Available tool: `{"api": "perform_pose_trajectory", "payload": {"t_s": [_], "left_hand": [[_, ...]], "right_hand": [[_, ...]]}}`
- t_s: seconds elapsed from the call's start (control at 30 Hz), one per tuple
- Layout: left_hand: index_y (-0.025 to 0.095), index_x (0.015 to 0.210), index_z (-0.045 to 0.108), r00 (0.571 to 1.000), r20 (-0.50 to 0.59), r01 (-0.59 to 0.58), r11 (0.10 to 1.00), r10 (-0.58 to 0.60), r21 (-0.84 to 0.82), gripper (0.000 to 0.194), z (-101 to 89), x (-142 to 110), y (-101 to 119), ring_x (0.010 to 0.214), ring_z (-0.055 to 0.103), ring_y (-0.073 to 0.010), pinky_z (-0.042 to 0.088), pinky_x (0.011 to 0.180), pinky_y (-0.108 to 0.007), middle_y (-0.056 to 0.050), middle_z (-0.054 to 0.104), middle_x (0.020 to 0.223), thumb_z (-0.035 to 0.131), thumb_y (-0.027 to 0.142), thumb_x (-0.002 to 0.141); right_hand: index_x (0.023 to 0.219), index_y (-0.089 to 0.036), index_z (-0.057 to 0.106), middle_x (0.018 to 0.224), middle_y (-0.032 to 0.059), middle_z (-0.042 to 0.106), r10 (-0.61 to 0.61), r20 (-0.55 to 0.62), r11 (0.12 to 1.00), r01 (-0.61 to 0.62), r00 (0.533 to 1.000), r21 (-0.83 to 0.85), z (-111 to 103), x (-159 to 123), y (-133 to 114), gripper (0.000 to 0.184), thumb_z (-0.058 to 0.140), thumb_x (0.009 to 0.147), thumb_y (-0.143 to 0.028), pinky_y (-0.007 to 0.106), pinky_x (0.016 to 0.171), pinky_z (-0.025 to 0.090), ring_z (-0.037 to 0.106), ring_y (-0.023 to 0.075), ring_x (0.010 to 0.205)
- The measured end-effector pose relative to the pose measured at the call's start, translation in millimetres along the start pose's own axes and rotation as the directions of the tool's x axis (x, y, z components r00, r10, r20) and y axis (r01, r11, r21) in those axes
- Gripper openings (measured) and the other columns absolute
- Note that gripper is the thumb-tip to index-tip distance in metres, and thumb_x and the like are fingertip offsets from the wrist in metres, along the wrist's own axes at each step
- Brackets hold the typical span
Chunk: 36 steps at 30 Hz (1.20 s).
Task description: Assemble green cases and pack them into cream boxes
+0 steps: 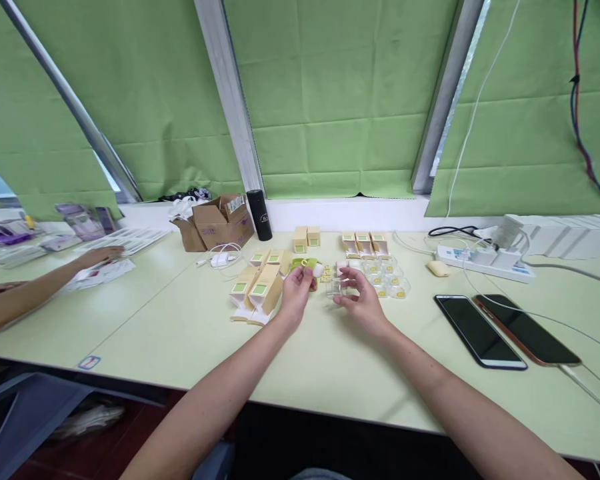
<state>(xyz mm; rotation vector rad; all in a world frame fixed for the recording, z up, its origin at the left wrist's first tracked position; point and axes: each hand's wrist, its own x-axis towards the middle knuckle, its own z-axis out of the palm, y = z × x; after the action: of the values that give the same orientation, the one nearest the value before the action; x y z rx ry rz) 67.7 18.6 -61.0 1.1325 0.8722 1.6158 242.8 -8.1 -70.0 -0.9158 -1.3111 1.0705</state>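
Note:
My left hand (pixel 295 291) pinches a small white and green piece (pixel 318 270) with a yellowish loop at its top; its exact kind is unclear. In my right hand (pixel 364 301) is a small clear plastic cup (pixel 333 289), held between thumb and fingers just right of that piece. Clear plastic cups with yellow bits inside (pixel 396 288) stand grouped beyond my right hand. Left of my left hand lie beige cartons (pixel 267 288) with green squares and open white flaps. Small yellow pieces (pixel 326 274) lie on the table between my hands, partly hidden.
Two beige cartons (pixel 300 240) and three open ones (pixel 363 245) stand farther back. A cardboard box (pixel 225 227) and black bottle (pixel 259 215) are at the wall. Two phones (pixel 480 331), cables and a power strip (pixel 485 263) lie right. A co-worker's arm (pixel 40 290) reaches in left.

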Motion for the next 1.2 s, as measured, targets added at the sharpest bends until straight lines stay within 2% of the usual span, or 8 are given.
{"api": "perform_pose_trajectory", "payload": {"t_s": [0.1,0.2,0.37,0.47,0.7,1.03,1.2], "left_hand": [[0.016,0.087,0.066,1.000,-0.003,-0.023,1.000,0.023,0.019,0.058,1.3,-1.3,3.0,0.062,0.053,-0.0090,0.043,0.060,-0.023,0.002,0.061,0.074,0.085,0.069,0.073],[0.016,0.092,0.069,0.999,0.008,-0.047,0.998,0.047,0.038,0.056,3.1,-3.3,6.6,0.067,0.057,-0.0101,0.046,0.063,-0.023,-0.001,0.067,0.083,0.087,0.066,0.072],[0.016,0.100,0.073,0.997,0.036,-0.077,0.997,0.076,0.031,0.054,6.5,-6.8,10.3,0.083,0.065,-0.0156,0.049,0.075,-0.026,-0.006,0.072,0.094,0.089,0.060,0.072],[0.016,0.104,0.075,0.996,0.045,-0.084,0.996,0.083,0.012,0.052,8.0,-7.9,10.4,0.092,0.068,-0.0190,0.051,0.082,-0.029,-0.008,0.074,0.102,0.091,0.055,0.073],[0.017,0.108,0.077,0.989,0.085,-0.127,0.989,0.121,0.074,0.050,8.4,-9.1,7.5,0.104,0.068,-0.0230,0.052,0.093,-0.032,-0.010,0.073,0.111,0.092,0.050,0.074],[0.016,0.112,0.078,0.983,0.127,-0.152,0.970,0.129,0.189,0.051,4.3,-9.9,1.9,0.098,0.066,-0.0220,0.052,0.088,-0.030,-0.012,0.072,0.111,0.088,0.053,0.078],[0.018,0.114,0.077,0.977,0.151,-0.182,0.958,0.150,0.223,0.048,4.2,-10.4,2.3,0.104,0.067,-0.0239,0.052,0.089,-0.031,-0.013,0.071,0.116,0.084,0.054,0.083]], "right_hand": [[0.124,-0.030,0.061,0.123,0.0055,0.057,0.019,0.009,0.995,-0.020,1.000,0.101,-1.0,1.3,0.9,0.067,0.090,0.063,-0.033,0.039,0.082,0.060,0.061,0.0238,0.105],[0.124,-0.032,0.061,0.116,0.0022,0.057,0.065,0.082,0.954,-0.086,0.995,0.287,-2.4,1.5,0.4,0.069,0.093,0.063,-0.034,0.046,0.093,0.060,0.069,0.0241,0.104],[0.114,-0.029,0.071,0.112,0.0023,0.062,0.122,0.189,0.874,-0.196,0.974,0.444,-3.6,-0.2,-2.7,0.054,0.093,0.066,-0.034,0.051,0.104,0.056,0.071,0.0263,0.106],[0.113,-0.027,0.074,0.112,0.0047,0.066,0.137,0.216,0.870,-0.221,0.967,0.441,-4.1,-0.1,-2.5,0.048,0.092,0.069,-0.036,0.052,0.104,0.056,0.069,0.0269,0.108],[0.112,-0.026,0.076,0.106,0.0045,0.067,0.148,0.230,0.894,-0.230,0.962,0.385,-4.7,0.9,-0.8,0.051,0.096,0.066,-0.038,0.051,0.096,0.061,0.067,0.0221,0.094],[0.113,-0.026,0.074,0.108,0.0038,0.068,0.137,0.218,0.907,-0.211,0.966,0.365,-4.9,2.1,5.1,0.054,0.097,0.065,-0.039,0.052,0.095,0.062,0.068,0.0230,0.097],[0.112,-0.026,0.075,0.107,0.0043,0.069,0.120,0.238,0.918,-0.199,0.964,0.343,-4.8,2.6,6.9,0.053,0.096,0.066,-0.040,0.051,0.093,0.062,0.068,0.0233,0.096]]}}
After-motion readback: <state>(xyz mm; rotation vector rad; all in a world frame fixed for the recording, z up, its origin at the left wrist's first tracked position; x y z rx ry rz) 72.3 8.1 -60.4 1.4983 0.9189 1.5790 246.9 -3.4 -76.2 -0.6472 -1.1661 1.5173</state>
